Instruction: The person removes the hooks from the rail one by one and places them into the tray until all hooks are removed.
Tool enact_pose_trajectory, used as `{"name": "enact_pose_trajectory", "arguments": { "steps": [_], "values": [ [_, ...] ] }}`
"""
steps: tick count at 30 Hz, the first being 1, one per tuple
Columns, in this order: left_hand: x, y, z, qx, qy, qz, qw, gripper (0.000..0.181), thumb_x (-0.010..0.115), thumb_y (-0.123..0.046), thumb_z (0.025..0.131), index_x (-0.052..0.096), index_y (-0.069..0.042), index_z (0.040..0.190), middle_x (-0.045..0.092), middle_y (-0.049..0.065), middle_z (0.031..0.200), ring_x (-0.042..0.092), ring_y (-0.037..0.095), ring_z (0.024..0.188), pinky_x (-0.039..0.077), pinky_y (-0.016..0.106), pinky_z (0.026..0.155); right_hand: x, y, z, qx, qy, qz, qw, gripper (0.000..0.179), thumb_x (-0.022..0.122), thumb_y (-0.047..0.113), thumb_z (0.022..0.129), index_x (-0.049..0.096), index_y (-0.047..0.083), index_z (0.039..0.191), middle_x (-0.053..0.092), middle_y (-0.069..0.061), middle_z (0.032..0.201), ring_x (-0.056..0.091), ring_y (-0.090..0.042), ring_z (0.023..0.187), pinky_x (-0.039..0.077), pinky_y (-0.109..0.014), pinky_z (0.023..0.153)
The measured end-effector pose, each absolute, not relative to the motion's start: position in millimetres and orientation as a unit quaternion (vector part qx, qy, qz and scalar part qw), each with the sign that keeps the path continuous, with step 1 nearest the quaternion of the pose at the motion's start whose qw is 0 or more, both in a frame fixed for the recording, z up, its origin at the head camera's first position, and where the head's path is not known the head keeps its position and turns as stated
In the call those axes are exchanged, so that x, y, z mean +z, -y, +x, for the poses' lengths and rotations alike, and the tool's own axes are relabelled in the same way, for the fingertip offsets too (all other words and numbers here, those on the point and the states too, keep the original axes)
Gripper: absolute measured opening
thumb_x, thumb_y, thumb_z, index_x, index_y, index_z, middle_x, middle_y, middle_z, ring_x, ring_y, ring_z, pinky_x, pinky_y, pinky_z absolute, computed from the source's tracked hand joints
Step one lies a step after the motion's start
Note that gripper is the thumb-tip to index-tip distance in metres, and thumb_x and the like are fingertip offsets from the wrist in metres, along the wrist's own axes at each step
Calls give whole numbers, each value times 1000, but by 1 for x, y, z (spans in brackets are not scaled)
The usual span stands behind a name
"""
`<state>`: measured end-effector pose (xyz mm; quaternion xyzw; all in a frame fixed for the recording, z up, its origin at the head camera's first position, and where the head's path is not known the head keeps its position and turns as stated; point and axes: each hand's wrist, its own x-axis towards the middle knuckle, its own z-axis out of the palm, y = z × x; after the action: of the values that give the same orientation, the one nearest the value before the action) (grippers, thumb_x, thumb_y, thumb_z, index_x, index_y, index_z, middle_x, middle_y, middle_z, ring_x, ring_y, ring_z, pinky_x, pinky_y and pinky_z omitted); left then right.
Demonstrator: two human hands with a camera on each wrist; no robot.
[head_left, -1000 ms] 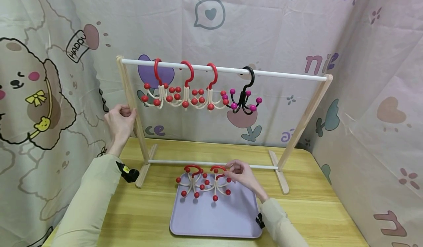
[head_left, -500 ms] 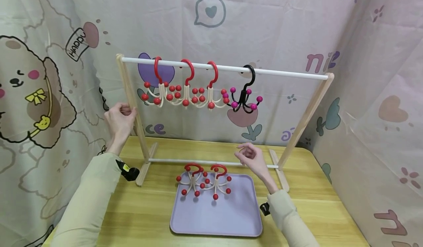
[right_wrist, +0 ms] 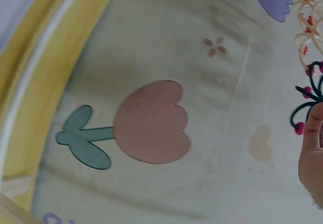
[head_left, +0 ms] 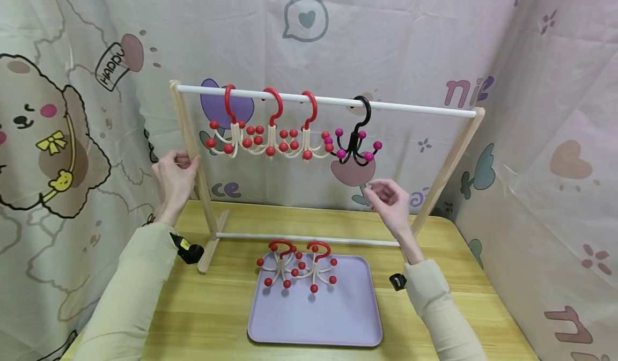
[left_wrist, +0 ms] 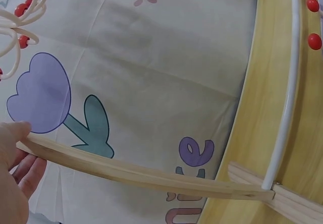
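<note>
At the left side of the wooden rack, my left hand (head_left: 175, 181) grips the upright post (left_wrist: 126, 171), thumb on one face and fingers on the other. My right hand (head_left: 388, 203) is raised in front of the rack's right half, fingers loosely bent and holding nothing. Just above it hangs a black multi-arm hanger (head_left: 354, 142) with magenta ball tips; in the right wrist view the fingertips overlap this hanger's lower arms. To its left, 3 red-hooked hangers (head_left: 272, 133) with cream arms and red balls hang on the white top rod (head_left: 415, 107).
Two more red-hooked hangers, a left one (head_left: 281, 267) and a right one (head_left: 315, 270), lie on a lilac tray (head_left: 338, 323) at the front of the wooden table (head_left: 458, 307). A low white crossbar (head_left: 270, 237) joins the rack's feet. Printed curtains (head_left: 531, 135) surround the table.
My right hand has left the right-hand hanger on the tray and risen up and to the right, towards the black hanger. The left hand stays on the post.
</note>
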<state>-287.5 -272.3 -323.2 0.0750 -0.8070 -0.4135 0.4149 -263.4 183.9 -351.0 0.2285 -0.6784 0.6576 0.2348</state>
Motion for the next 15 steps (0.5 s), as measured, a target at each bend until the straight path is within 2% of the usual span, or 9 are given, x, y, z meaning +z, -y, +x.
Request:
{"name": "enact_pose_trajectory", "arguments": {
  "steps": [5,12,15],
  "values": [
    [-321,272,-288,-408,812,78,410,30,72,-21,92,69,7,104,73,26,95,40,-15,66,33,14,75,-330,-183,-266,656,667,239,259,26,67,-11,87,57,-20,110,66,9,72,56,-5,54,48,-18,52],
    [-318,270,-289,-398,824,95,393,26,70,-18,93,70,6,102,72,25,94,43,-4,68,35,14,67,-305,-182,-270,640,666,237,302,21,67,-8,89,60,-18,106,65,10,68,55,-6,52,46,-17,51],
    [-317,270,-289,-395,826,99,391,27,70,-19,93,71,6,102,72,24,94,42,-5,67,35,14,67,-293,-180,-273,635,668,230,313,21,67,-6,90,62,-16,107,65,10,67,54,-6,52,46,-16,51]
  ]
}}
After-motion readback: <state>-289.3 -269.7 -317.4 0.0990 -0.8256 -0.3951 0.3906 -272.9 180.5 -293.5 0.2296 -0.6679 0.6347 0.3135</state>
